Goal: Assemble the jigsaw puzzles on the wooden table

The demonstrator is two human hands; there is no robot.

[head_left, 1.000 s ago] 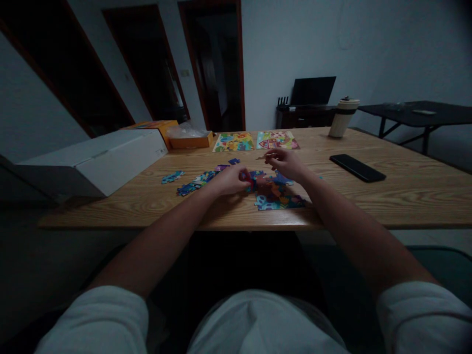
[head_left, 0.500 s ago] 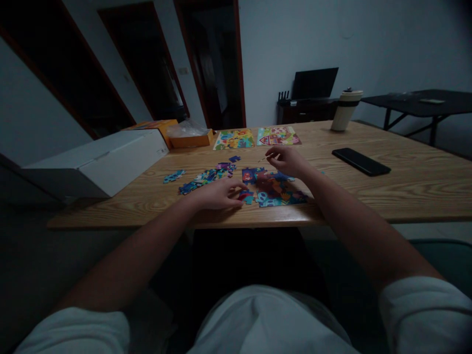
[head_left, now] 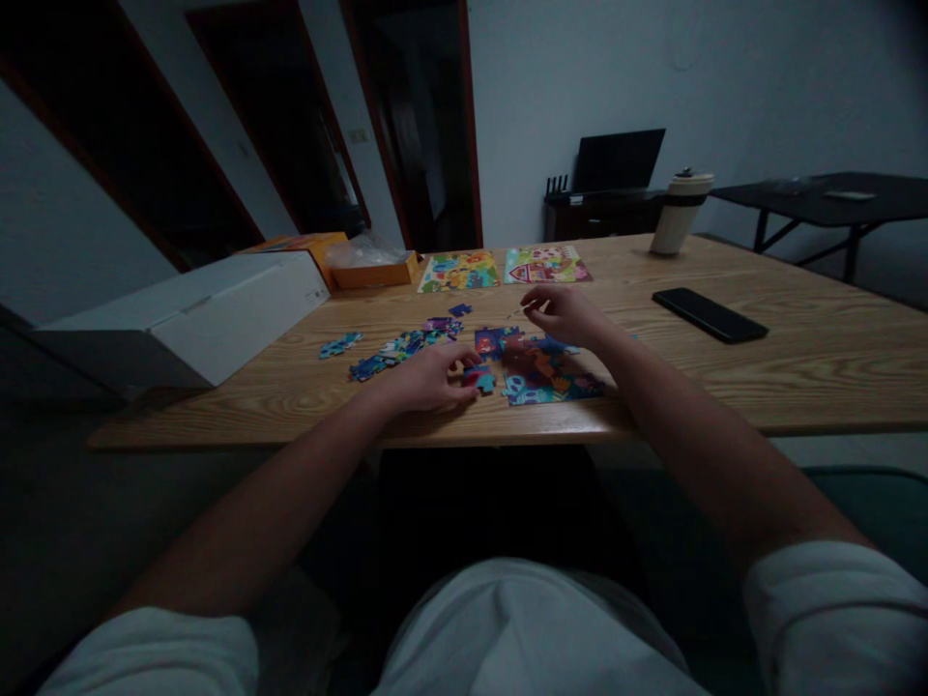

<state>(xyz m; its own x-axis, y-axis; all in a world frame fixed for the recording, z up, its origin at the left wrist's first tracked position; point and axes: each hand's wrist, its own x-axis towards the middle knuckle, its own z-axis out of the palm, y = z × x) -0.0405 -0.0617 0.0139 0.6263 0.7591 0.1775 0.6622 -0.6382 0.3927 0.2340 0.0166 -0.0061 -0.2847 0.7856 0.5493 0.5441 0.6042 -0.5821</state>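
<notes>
A partly joined jigsaw puzzle (head_left: 540,372) in dark blue, red and orange lies near the table's front edge. At its left, my left hand (head_left: 433,377) has thumb and fingers around a small blue-and-red puzzle piece (head_left: 481,379) lying on the table, apart from the joined part. My right hand (head_left: 562,311) hovers over the puzzle's far edge, its fingers pinching a thin puzzle piece (head_left: 515,312) seen almost edge-on. Left of the puzzle spreads a heap of loose puzzle pieces (head_left: 395,350), with a single blue piece (head_left: 459,310) behind it.
Two colourful picture sheets (head_left: 461,272) (head_left: 547,265) lie farther back. At left are a white box (head_left: 239,300) and an orange tray (head_left: 373,275) with clear plastic. To the right are a black phone (head_left: 709,316) and a pale tumbler (head_left: 678,217) on the wooden table (head_left: 797,377).
My left hand has shifted slightly left, and the piece at its fingers has moved with it, widening the gap to the puzzle. My right hand has barely moved.
</notes>
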